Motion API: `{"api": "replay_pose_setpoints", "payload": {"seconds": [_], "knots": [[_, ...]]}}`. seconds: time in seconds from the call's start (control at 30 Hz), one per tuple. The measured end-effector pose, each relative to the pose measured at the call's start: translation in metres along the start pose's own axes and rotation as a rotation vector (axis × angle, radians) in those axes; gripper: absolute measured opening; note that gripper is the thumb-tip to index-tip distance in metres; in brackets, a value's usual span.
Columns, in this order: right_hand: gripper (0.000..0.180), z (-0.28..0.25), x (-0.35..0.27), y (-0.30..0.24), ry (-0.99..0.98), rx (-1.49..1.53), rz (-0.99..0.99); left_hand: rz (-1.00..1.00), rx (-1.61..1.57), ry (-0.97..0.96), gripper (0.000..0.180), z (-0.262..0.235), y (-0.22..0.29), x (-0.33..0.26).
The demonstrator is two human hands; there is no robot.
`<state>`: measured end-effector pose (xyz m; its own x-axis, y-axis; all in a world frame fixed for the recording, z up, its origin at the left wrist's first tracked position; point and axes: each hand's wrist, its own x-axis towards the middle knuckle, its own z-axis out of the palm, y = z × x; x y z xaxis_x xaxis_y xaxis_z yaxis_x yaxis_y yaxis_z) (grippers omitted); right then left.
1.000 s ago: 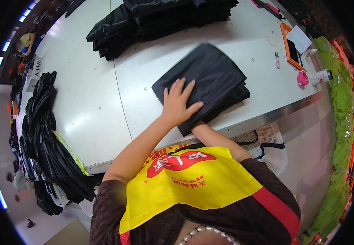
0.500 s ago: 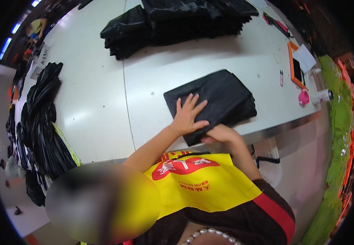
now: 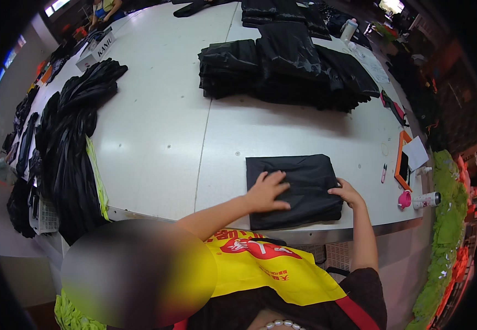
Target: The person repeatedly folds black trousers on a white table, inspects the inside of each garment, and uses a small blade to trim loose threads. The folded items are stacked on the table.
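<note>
A folded black garment [image 3: 315, 190] lies near the front edge of the white table, its sides almost square with that edge. My left hand [image 3: 268, 192] rests on its upper left part, fingers spread and nothing gripped. At the right side, my right hand [image 3: 348, 193] holds the garment's edge, the thumb on top and the other fingers partly hidden beneath or behind it. The cloth looks slightly creased and has several layers.
Beyond the garment stands a stack of shiny black folded pieces [image 3: 288, 66]. Loose black garments [image 3: 71, 148] heap along the left side. A tablet-like orange-framed object [image 3: 400, 162], a paper [image 3: 415, 153] and a bottle [image 3: 427, 200] sit at right. A co-worker [image 3: 105, 11] is far left.
The garment has turned from a slant to nearly square with the table edge. My right hand has moved from its near edge to its right side. The view has shifted, showing more of the far table.
</note>
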<state>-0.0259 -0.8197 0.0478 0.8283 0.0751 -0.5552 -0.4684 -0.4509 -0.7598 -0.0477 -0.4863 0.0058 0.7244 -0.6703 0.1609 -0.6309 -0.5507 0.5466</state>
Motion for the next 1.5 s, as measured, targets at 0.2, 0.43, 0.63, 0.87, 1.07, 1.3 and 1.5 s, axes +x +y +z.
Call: {"api": "replay_pose_setpoints", "payload": {"seconds": [0.2,0.43,0.63,0.87,1.07,1.3,1.5], "knots": [[0.042,0.070,0.043,-0.034,-0.213,-0.007,-0.180,-0.337,-0.127,-0.367,0.079,-0.077,-0.088,0.023],[0.036,0.151,0.065,-0.126,-0.396,0.106,-0.303,-0.561,-0.869,-0.661,0.071,-0.125,-0.144,-0.023],[0.031,0.183,0.066,-0.198,-0.224,-0.022,-0.486,-0.581,-1.005,-0.394,0.059,-0.186,-0.148,-0.086],[0.036,0.166,0.037,-0.288,0.418,0.434,-1.076,-0.458,-1.262,0.376,0.035,-0.334,-0.146,-0.042],[0.039,0.157,0.052,-0.408,0.585,0.025,-1.409,-0.064,-1.593,0.510,0.020,-0.417,-0.193,0.070],[0.045,0.161,0.221,-0.444,0.707,-0.887,-1.177,-0.533,-0.485,0.624,0.051,-0.308,-0.338,0.195],[0.057,0.223,0.310,-0.362,0.387,-1.013,-0.546,-0.772,-0.231,0.559,0.083,-0.255,-0.417,0.174]]}}
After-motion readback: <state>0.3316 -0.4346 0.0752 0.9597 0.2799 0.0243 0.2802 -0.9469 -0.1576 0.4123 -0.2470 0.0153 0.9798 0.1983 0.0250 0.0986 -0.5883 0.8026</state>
